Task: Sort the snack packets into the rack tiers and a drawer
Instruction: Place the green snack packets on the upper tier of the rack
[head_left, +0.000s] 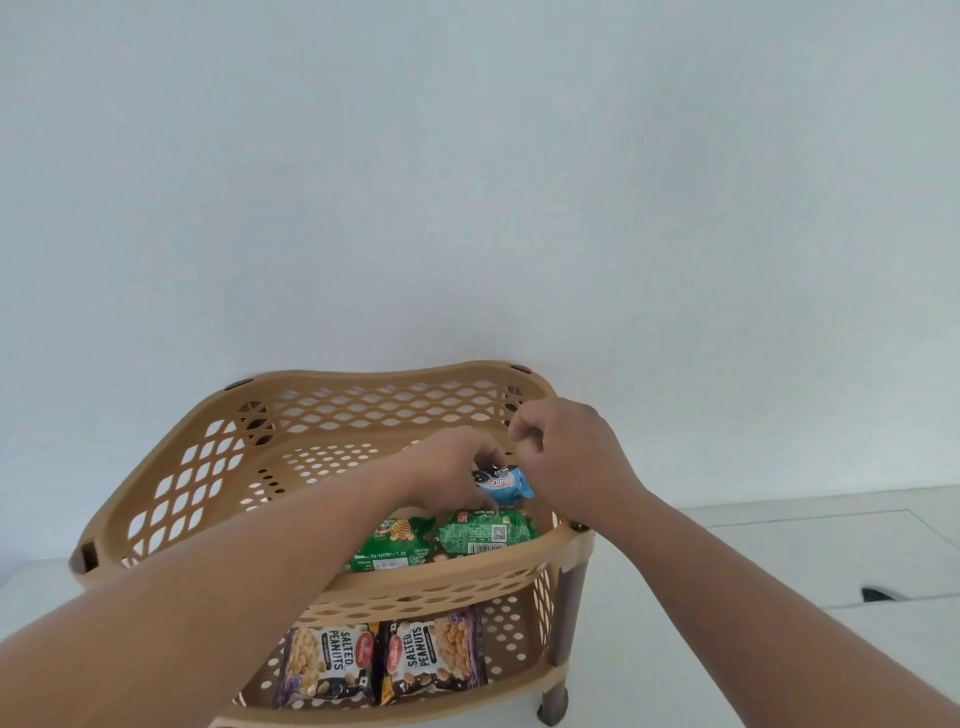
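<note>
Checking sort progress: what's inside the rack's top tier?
Top tier: two green packets, and a blue packet held by the left hand. Forearms cover part of the floor.

Two dark plastic snack packets with pictured nuts lie side by side on the lower tier — the left packet and the right packet each read "SALTED PEANUTS". The small blue-and-white wrapper and the two green packets carry print too small to read.
</note>
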